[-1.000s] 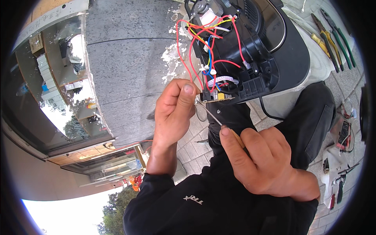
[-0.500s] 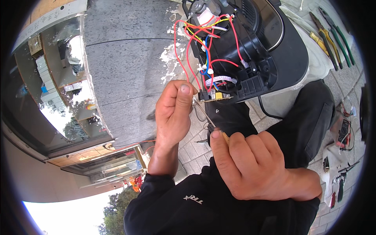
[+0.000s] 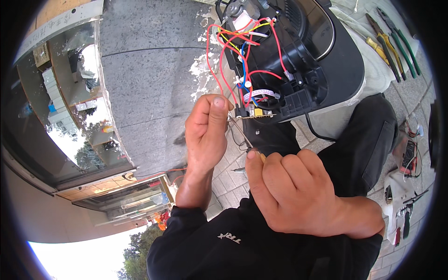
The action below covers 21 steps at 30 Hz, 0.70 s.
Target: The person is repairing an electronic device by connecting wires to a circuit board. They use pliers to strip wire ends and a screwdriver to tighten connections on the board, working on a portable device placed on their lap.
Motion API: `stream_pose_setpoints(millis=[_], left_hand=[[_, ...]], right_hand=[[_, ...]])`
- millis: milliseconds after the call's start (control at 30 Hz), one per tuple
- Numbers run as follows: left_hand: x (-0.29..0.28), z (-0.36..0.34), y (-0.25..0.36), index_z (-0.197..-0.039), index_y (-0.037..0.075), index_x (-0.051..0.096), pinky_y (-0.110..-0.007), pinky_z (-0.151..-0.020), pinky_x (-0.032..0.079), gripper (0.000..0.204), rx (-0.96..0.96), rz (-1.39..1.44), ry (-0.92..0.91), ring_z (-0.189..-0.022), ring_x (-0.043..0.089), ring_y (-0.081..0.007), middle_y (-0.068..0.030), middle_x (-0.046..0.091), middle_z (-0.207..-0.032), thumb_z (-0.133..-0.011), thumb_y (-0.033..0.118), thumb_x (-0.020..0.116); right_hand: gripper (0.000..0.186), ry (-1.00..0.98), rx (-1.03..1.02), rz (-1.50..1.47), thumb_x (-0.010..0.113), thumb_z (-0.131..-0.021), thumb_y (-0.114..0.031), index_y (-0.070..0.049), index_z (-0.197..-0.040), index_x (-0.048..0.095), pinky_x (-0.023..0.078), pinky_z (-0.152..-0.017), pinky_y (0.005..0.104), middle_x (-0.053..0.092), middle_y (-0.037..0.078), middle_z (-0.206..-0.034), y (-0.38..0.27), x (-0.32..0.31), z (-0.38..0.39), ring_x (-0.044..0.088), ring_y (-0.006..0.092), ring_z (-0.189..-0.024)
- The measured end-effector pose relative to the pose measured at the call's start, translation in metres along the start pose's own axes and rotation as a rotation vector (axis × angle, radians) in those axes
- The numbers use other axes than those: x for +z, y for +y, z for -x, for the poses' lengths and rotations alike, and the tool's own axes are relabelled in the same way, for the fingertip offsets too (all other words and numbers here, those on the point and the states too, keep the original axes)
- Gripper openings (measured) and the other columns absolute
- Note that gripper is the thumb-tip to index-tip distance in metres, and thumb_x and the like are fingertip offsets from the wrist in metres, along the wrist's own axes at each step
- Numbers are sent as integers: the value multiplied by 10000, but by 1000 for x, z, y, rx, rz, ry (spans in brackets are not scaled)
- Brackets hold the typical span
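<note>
My left hand [image 3: 205, 133] is closed in a pinch, with a red wire [image 3: 213, 72] running down into its fingertips beside the corner of a small circuit board [image 3: 259, 113]. The board sits at the near edge of an opened black appliance [image 3: 345, 70], among red, yellow, blue and white wires. In my right hand [image 3: 294, 193] is a thin screwdriver [image 3: 244, 134], its yellow handle mostly hidden in the closed fist. The shaft slants up and left to the board's corner, next to my left fingertips. Whether the tip touches the board or a wire cannot be made out.
Pliers with yellow grips [image 3: 386, 51] and green-handled pliers [image 3: 401, 46] lie at the far right. A red meter [image 3: 409, 156] and further tools on a white cloth [image 3: 395, 189] are on the paving at right. A grey wall [image 3: 144, 79] stands at left.
My right hand and the screwdriver have shifted slightly up and left. The appliance sits a little further left in view. My left hand keeps its pinch.
</note>
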State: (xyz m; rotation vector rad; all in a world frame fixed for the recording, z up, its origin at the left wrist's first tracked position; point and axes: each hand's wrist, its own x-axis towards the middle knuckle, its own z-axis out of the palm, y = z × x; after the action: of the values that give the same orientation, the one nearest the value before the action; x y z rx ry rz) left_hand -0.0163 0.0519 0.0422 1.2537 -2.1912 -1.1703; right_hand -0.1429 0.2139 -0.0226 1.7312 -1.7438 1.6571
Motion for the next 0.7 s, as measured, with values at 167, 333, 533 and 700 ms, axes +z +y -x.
stream_pose_setpoints(millis=[167, 333, 533, 700], left_hand=[[8, -1, -4, -1024, 41, 651, -206, -575, 331, 289, 84, -15, 86, -660, 393, 4, 79, 545, -802, -1163, 278, 561], [13, -3, -5, -988, 69, 656, -203, -539, 275, 301, 13, 60, 123, -628, 339, 9, 92, 493, -780, -1137, 326, 609], [7, -2, 1, -974, 68, 663, -202, -512, 247, 316, -14, 107, 47, -601, 310, 9, 101, 447, -739, -1132, 337, 613], [4, -1, 3, -980, 59, 665, -207, -500, 251, 311, -20, 191, -22, -586, 312, 5, 102, 433, -706, -1134, 322, 605]], right_hand=[[172, 15, 57, -64, 723, -868, -39, 64, -1006, 719, 378, -596, 330, 512, 61, -833, -2, 1, -1, 529, 176, -734], [201, -18, 40, -71, 729, -862, -67, 34, -1035, 723, 381, -590, 332, 509, 49, -828, 9, -2, 0, 524, 177, -722], [366, -114, 247, -162, 774, -814, -36, -74, -1177, 750, 435, -605, 369, 547, 88, -871, 13, -18, 15, 569, 238, -738], [383, 26, 323, -273, 827, -824, -49, -78, -1198, 750, 458, -687, 413, 595, 98, -980, 23, 23, 2, 600, 283, -833]])
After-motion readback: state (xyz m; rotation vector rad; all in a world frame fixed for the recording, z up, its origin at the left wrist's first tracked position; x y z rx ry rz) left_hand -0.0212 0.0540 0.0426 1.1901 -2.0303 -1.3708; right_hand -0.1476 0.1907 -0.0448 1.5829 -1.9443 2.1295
